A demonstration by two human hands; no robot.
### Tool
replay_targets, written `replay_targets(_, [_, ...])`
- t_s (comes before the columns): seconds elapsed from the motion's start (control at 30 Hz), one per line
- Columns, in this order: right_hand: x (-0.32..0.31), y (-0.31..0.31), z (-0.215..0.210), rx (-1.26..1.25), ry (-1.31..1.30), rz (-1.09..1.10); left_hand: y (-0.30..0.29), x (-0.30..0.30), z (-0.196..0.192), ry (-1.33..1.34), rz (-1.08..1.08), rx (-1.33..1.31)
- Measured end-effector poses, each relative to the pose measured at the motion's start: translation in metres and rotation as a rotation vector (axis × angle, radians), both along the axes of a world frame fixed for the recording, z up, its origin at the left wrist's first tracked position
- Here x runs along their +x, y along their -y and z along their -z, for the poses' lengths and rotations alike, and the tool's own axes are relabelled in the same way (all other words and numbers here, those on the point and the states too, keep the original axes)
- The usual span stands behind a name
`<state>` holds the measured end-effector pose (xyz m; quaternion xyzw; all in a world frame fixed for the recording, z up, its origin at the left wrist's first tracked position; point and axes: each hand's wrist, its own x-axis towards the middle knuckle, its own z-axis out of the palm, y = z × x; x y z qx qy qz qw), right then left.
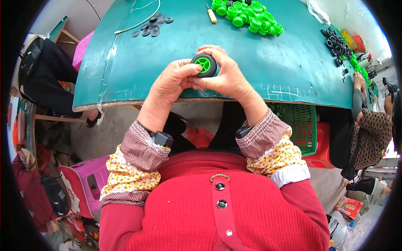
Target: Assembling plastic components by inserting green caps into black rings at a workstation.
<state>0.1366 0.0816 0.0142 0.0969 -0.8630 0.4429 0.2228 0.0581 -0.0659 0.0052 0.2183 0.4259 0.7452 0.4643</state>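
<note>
A toy wheel (pixel 212 68) with a black tyre and a bright green spoked hub (pixel 202 63) is held up over the table's near edge. My left hand (pixel 175 77) grips its left side, with the thumb pressed on the hub. Around the right side and top of the tyre curl the fingers of my right hand (pixel 228 75). Both hands are closed on this one wheel, and the fingers behind it are partly hidden. Beyond them lie a pile of green wheel hubs (pixel 255 19) and a small heap of black discs (pixel 154 29).
A yellow-handled screwdriver (pixel 212 16) and a white cord (pixel 140 26) lie on the green table (pixel 276 62). Black tyres (pixel 335 44) are heaped at the right, near another person's hands (pixel 359 80). A green basket (pixel 305 127) stands below the table edge. Someone sits at the left.
</note>
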Motion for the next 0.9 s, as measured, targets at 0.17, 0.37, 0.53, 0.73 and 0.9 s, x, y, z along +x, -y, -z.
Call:
replay_targets(0.17, [-0.003,0.016,0.009,0.068,-0.053,0.345,-0.013,0.012,-0.001,0.022,-0.088,-0.028])
replay_targets(0.37, [-0.001,0.008,0.003,-0.094,0.071,-0.025,-0.004,0.003,0.000,-0.039,-0.080,-0.033])
replay_targets(0.53, [-0.002,0.013,0.012,-0.061,0.055,0.308,-0.017,0.013,0.005,-0.007,-0.189,-0.050])
replay_targets(0.73, [0.001,0.011,0.009,-0.132,0.109,0.056,-0.007,0.009,0.010,0.004,-0.140,0.023])
replay_targets(0.9, [0.001,0.015,0.016,0.060,0.001,0.284,-0.012,0.017,0.008,-0.066,-0.291,-0.036])
